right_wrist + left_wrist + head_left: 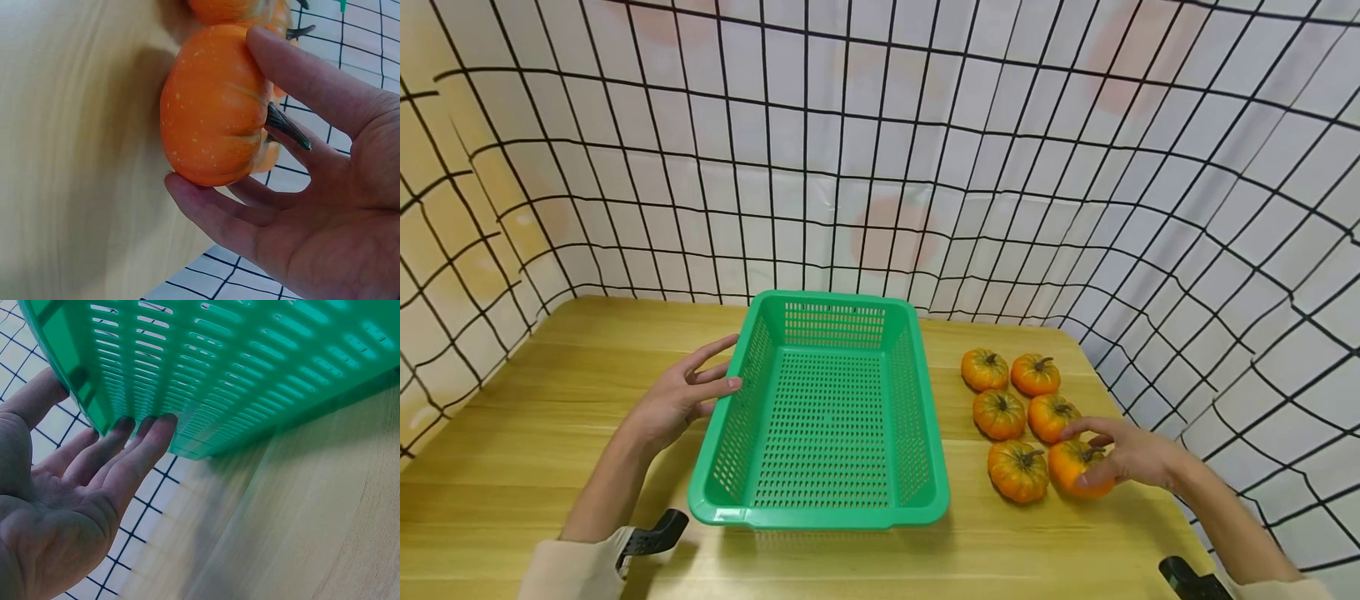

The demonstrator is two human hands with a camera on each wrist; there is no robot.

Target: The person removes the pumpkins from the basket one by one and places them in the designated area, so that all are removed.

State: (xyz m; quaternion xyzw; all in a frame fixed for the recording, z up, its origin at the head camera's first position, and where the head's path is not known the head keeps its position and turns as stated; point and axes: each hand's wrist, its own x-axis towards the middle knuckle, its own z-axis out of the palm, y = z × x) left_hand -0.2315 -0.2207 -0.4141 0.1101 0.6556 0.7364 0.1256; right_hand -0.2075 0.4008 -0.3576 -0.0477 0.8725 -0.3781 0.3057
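Note:
A green plastic basket [823, 518] with slotted walls stands on the wooden table, nothing inside it. My left hand [681, 396] is at its left side, fingers extended. In the left wrist view the fingertips [164, 425] touch or nearly touch the basket's outer wall, and the thumb is at the rim. To the right of the basket, several small orange pumpkins [998, 414] sit in two columns. My right hand [1131, 454] holds the front right pumpkin [212, 112] between thumb and fingers, its dark stem towards the palm. Whether that pumpkin still touches the table is unclear.
The wooden table [572, 400] extends left of the basket and in front of it. White panels with a black grid [842, 167] enclose the back and both sides. Black wrist-worn devices [655, 533] show at both sleeves.

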